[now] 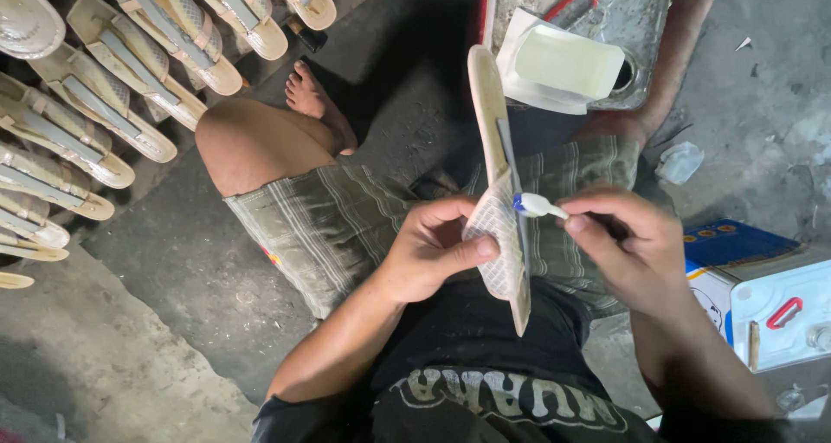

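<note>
- Left hand [430, 251] grips a beige sandal sole [495, 131] edge-on over the lap; thumb and fingers clamp its patterned strap [495, 235].
- Right hand [628, 248] pinches a small white brush [538, 205], bristle end touching the strap.
- Step looks like gluing the strap to the sole.
- Glue tray [567, 62] sits on a metal can [640, 19] ahead; finished sandals [130, 62] lie at the floor's left edge.
- Next move calls for steady strokes and a firm clamp.

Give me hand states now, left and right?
Left hand: closed, gripping the sandal sole by its woven strap.
Right hand: closed, pinching a small white brush against the sole.
</note>
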